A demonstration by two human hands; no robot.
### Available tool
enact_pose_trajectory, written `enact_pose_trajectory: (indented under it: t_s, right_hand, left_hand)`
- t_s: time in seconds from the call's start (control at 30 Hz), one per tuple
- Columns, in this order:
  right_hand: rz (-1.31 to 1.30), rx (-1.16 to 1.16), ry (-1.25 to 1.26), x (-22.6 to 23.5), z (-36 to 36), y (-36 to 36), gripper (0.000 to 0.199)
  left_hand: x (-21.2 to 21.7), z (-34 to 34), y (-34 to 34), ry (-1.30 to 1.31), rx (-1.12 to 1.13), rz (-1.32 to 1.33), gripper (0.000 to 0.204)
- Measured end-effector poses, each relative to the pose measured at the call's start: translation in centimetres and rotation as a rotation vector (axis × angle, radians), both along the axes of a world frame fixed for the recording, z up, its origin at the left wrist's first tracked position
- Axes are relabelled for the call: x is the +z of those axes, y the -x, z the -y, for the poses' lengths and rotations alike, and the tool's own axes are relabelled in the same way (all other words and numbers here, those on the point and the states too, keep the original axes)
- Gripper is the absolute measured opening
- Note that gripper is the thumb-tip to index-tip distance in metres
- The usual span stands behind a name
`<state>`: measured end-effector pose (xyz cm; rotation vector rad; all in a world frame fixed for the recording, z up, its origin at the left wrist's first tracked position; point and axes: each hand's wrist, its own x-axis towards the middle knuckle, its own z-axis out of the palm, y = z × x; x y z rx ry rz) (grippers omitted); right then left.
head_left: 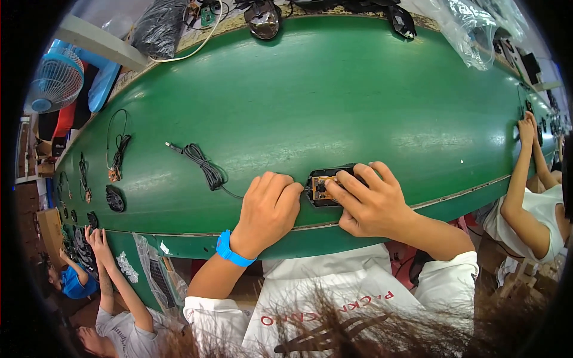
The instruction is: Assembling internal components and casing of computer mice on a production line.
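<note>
A black mouse base with a tan circuit board (pixel 323 187) lies near the front edge of the green belt (pixel 334 95). My right hand (pixel 373 200) rests over its right side, fingers pressing on the board. My left hand (pixel 270 209), with a blue wrist strap (pixel 231 250), is curled beside the base's left end, fingertips touching it. A bundled black cable (pixel 206 167) trails from the base toward the left.
Another coiled cable with a small board (pixel 117 156) and black mouse parts (pixel 114 198) lie at the left. Black shells (pixel 262 21) and plastic bags (pixel 471 30) sit at the far edge. Other people's arms work at the lower left (pixel 110 268) and right (pixel 525 173).
</note>
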<state>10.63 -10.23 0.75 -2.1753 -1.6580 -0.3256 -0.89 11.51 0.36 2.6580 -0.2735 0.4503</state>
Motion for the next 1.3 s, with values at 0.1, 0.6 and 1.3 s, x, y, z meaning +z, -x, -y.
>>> enact_pose_trajectory:
  t_s: [0.1, 0.6, 1.3]
  right_hand:
    - [-0.011, -0.003, -0.014, 0.0, 0.0, -0.1, 0.051]
    - [-0.069, -0.006, -0.068, -0.1, 0.2, -0.8, 0.048]
    - [-0.168, 0.036, -0.058, 0.5, 0.1, -1.6, 0.044]
  left_hand:
    - [0.4, 0.2, -0.3, 0.076, -0.028, 0.05, 0.036]
    - [1.0, 0.7, -2.3, 0.254, -0.067, -0.111, 0.052]
    - [1.2, 0.7, -2.6, 0.292, -0.071, -0.179, 0.059]
